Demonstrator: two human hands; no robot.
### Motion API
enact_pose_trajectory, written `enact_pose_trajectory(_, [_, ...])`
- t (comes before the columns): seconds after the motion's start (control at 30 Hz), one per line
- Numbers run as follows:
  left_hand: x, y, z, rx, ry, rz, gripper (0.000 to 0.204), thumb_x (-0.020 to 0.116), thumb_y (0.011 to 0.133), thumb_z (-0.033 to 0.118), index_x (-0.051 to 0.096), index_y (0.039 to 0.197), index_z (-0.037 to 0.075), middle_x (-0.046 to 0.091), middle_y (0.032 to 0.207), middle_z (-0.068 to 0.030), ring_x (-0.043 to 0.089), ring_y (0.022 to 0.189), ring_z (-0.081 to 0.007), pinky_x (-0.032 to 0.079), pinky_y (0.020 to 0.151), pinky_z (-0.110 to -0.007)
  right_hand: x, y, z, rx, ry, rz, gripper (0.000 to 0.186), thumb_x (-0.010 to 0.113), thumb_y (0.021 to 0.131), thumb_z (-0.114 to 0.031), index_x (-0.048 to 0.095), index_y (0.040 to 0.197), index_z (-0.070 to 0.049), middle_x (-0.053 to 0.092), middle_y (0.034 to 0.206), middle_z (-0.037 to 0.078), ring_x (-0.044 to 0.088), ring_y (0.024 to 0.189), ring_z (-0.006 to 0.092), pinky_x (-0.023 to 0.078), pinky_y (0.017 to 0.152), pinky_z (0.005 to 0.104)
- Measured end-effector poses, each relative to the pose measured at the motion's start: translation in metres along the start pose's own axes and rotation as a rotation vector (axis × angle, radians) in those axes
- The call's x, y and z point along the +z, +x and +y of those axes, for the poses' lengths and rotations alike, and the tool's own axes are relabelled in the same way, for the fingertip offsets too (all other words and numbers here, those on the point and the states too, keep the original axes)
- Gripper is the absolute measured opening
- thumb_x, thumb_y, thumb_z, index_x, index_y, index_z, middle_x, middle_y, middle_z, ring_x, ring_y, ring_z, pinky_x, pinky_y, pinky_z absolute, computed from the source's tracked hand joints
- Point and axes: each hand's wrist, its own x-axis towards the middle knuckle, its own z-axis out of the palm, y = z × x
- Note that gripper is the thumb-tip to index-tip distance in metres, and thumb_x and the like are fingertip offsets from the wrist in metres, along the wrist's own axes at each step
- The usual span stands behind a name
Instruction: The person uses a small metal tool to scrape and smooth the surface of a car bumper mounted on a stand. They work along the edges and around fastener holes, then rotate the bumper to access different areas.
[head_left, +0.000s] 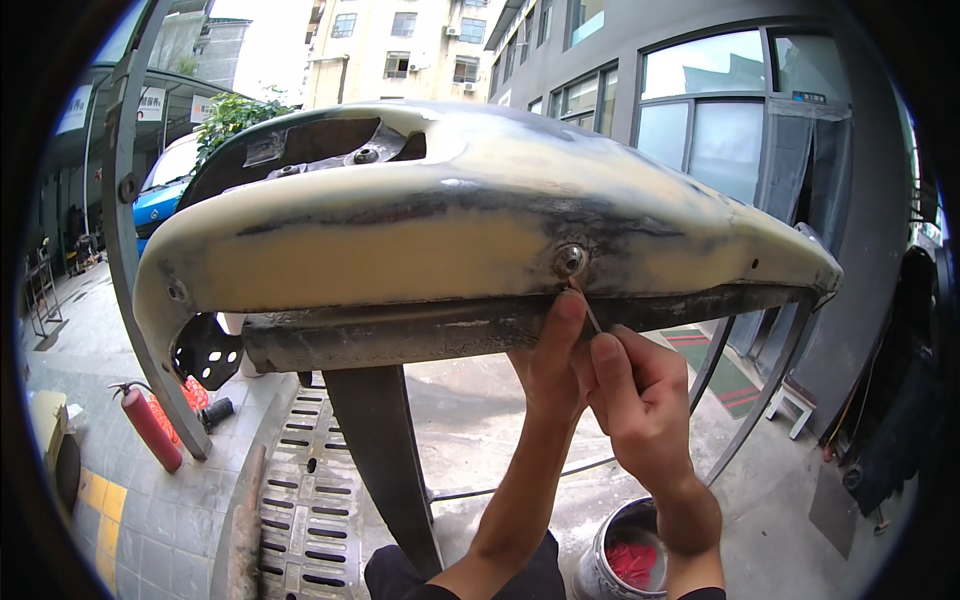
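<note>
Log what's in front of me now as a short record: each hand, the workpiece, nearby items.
Right hand: pinching a thin stick
Left hand: thumb up beside the stick, just below the fitting; grip unclear
Workpiece: cream panel with dark patches
Fitting: round, metal, set in the panel's front
Below: dark bar
Floor: bucket, red fire extinguisher

My bare L hand (553, 355) & bare R hand (642, 400) each have a slim wrist & a bare forearm below. L arm: dark, near-black fabric sleeve (430, 592), ends well short of the wrist. R arm: matching dark fabric cuff (704, 594), just an edge at the btm of view. I'm also in plain, near-black fabric trousers (388, 573), rounded at the knees; seams etc. too dim to tell.
</note>
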Motion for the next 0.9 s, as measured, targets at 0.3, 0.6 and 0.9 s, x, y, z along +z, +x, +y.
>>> enact_pose_trajectory(0.3, [0.001,-0.005,0.004,0.039,0.087,0.044,0.038,0.062,0.094,0.024,0.053,0.124,0.003,0.062,0.107,-0.0047,0.06,0.091,-0.0124,0.05,0.078,-0.028,-0.002,0.005,0.019,0.032,0.239,-0.118,0.035,0.048,0.102,-0.023,0.048,0.073,-0.004,0.041,0.055,-0.001,0.031,0.043,0.0081,0.024,0.042,0.0246])
enact_pose_trajectory(0.6, [0.012,-0.007,0.015,0.065,0.045,0.064,0.047,0.075,0.081,0.014,0.05,0.12,0.004,0.054,0.11,-0.0053,0.053,0.097,-0.0134,0.047,0.079,-0.027,-0.007,0.003,0.001,0.374,0.692,-0.285,0.04,0.044,0.104,-0.027,0.041,0.07,-0.008,0.03,0.057,-0.005,0.024,0.045,0.0042,0.018,0.041,0.0238])
enact_pose_trajectory(0.9, [0.009,-0.002,0.008,-0.086,-0.097,0.079,0.047,0.076,0.081,0.015,0.051,0.119,0.004,0.056,0.107,-0.0052,0.054,0.092,-0.0131,0.047,0.078,-0.027,-0.009,0.001,-0.011,0.361,0.506,-0.22,0.041,0.046,0.104,-0.03,0.043,0.07,-0.008,0.035,0.056,-0.005,0.027,0.046,0.0028,0.02,0.042,0.0228])
